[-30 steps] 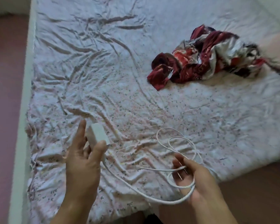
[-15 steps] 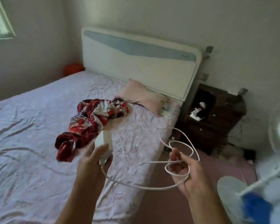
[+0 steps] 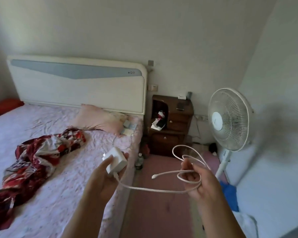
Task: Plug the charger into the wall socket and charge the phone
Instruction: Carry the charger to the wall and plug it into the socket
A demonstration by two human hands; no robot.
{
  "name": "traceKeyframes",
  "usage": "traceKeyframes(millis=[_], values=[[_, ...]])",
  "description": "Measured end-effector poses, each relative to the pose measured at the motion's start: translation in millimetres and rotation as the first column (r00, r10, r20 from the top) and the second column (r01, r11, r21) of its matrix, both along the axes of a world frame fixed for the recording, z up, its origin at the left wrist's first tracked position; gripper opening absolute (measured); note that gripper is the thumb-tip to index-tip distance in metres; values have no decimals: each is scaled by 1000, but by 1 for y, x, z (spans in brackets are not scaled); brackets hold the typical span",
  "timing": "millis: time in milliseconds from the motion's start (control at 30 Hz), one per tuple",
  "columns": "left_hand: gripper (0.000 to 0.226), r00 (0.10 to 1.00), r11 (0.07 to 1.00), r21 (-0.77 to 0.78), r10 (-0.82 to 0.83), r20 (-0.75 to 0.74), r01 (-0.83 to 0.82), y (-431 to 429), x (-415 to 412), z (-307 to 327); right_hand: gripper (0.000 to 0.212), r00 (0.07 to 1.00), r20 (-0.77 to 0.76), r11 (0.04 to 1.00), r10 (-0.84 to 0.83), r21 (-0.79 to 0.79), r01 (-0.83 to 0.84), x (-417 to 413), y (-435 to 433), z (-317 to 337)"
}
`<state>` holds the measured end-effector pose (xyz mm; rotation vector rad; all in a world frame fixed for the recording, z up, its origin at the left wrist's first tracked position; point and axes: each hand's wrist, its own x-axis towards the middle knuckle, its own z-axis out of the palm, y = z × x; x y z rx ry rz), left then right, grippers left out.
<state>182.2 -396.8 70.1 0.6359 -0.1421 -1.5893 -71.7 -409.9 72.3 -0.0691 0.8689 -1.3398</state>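
Note:
My left hand (image 3: 103, 179) holds the white charger block (image 3: 116, 160) with its prongs turned up and to the left. A white cable (image 3: 155, 189) runs from the block to my right hand (image 3: 199, 182), which grips several loose loops of it; the free plug end (image 3: 153, 177) hangs between my hands. A wall socket (image 3: 152, 87) sits on the wall just right of the headboard, above the dark nightstand (image 3: 177, 124). A small dark object that may be a phone (image 3: 180, 105) lies on top of the nightstand.
The bed (image 3: 46, 186) with a floral sheet is on the left, carrying a red patterned cloth (image 3: 36, 157) and a pink pillow (image 3: 96, 120). A white standing fan (image 3: 229, 119) stands at right. A power strip (image 3: 200, 117) is on the wall behind it. Pink floor lies between.
The view has swung up from the bed to the headboard wall, nightstand and fan. Both hands still hold the charger and cable and have come closer to the nightstand.

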Motion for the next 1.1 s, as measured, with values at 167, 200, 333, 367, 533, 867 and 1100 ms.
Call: traceKeyframes(millis=[167,200,333,367,533,867,1100], values=[[29,999,999,49,-19,28,18,-16,-41,-3,19,1000,-1,1000,-19,-4,19,-47,-19,-4],[28,1000,998,56,-14,23,13,-19,-46,-5,21,1000,5,1000,-19,0,19,-54,-23,-5],[32,1000,997,77,-16,-7,17,-30,-64,-9,22,1000,-4,1000,-4,15,4,-78,-34,-9],[34,1000,997,80,-20,-6,20,-32,-69,-10,22,1000,-10,1000,2,16,-2,-83,-36,-11],[43,1000,993,118,-5,-3,5,-45,-85,-16,22,1000,-13,1000,3,29,-3,-102,-50,-18],[44,1000,986,167,-4,-1,4,-100,-87,-26,19,999,-11,993,-39,112,40,-112,-97,-27],[51,999,976,215,-42,6,40,-173,-84,-40,22,990,-53,985,-131,108,136,-106,-151,-29]])
